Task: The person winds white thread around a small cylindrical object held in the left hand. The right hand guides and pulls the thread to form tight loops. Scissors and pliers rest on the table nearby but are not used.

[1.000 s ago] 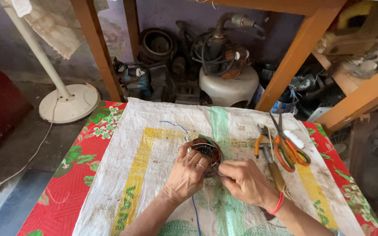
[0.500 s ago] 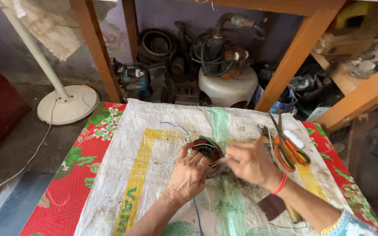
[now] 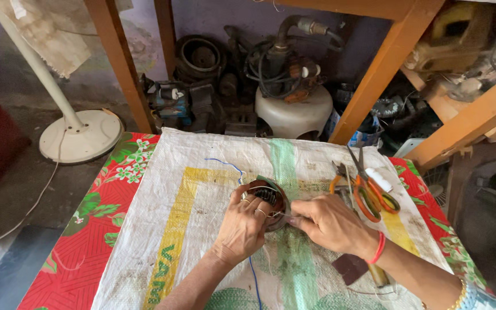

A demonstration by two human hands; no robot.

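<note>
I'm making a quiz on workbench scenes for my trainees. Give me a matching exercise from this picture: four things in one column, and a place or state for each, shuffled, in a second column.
Things:
1. Round motor coil
2. Scissors with orange handles
3. Blue wire
4. White fan base

Places or states:
A. Stands on the floor, to the left beyond the table
B. Held between the left hand and the right hand
C. Lies on the white woven sack, right of the hands
D. Trails across the sack from the coil, running away from the person

Pairs: 1-B, 2-C, 3-D, 4-A
</note>
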